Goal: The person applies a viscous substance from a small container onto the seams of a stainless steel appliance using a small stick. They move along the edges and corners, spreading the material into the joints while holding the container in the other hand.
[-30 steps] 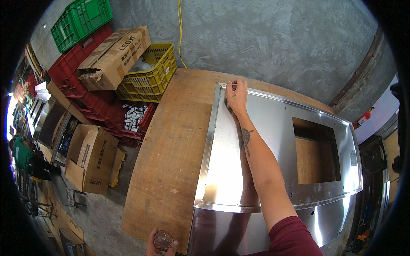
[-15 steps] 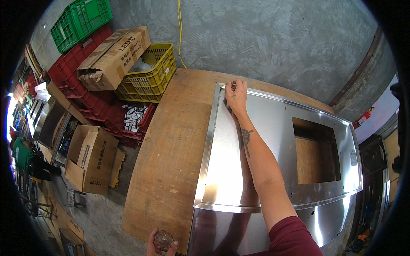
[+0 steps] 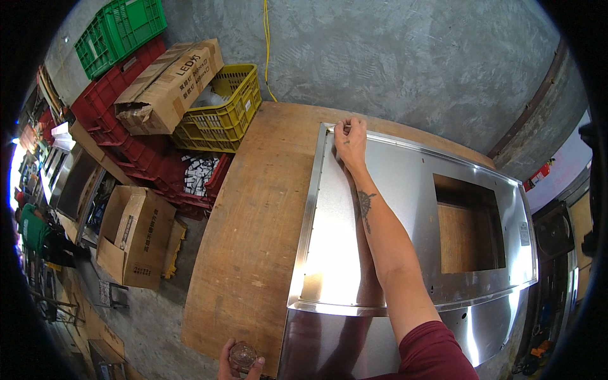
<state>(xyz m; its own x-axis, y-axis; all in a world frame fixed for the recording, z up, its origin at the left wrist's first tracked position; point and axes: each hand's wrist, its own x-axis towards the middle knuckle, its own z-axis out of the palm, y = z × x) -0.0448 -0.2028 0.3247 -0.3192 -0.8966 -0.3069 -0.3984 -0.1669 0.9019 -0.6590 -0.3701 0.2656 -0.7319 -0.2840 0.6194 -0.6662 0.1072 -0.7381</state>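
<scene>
A large stainless steel panel (image 3: 405, 158) with a raised rim and a rectangular cut-out lies on a wooden table (image 3: 247, 234). My right hand (image 3: 351, 142) reaches across it to the far left corner. There the fingers are pinched together at the rim; whatever is between them is too small to make out. Low in the picture, left of the panel, my left hand (image 3: 226, 362) is wrapped round a small clear round container (image 3: 242, 356). Its contents cannot be told.
Beyond the table rises a grey wall (image 3: 392, 57) with a hanging yellow cable (image 3: 266, 50). Stacked at left are red crates (image 3: 136, 152), a green crate (image 3: 123, 35), a yellow crate (image 3: 218, 123) and a long carton (image 3: 168, 82). An open carton (image 3: 149, 247) stands on the floor; farther off is a person (image 3: 41, 234).
Both hands stay where they were, apart from very slight finger movement. The person far left has shifted a little.
</scene>
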